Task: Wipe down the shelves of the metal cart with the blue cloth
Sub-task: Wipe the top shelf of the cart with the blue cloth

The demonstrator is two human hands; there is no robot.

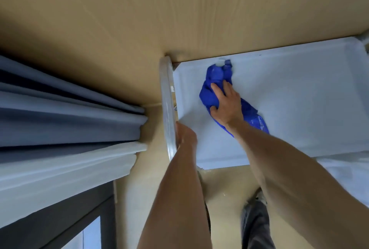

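Observation:
The metal cart's top shelf [289, 97] is a pale, shiny tray with a raised rim, right of centre. A crumpled blue cloth [214, 81] lies on its left half. My right hand [227, 103] lies on the cloth, fingers spread over it and thumb curled into its folds, pressing it to the shelf. My left hand [184, 134] grips the cart's handle bar [167, 97], a plastic-wrapped metal tube along the shelf's left end. The lower shelves are hidden beneath the top one.
Grey and white curtains [69, 121] hang at the left, close to the handle. A tan wall [179, 9] runs right behind the cart. Below are the tan floor [225, 185] and my trouser leg [255, 226]. A dark window frame [60, 220] fills the lower left.

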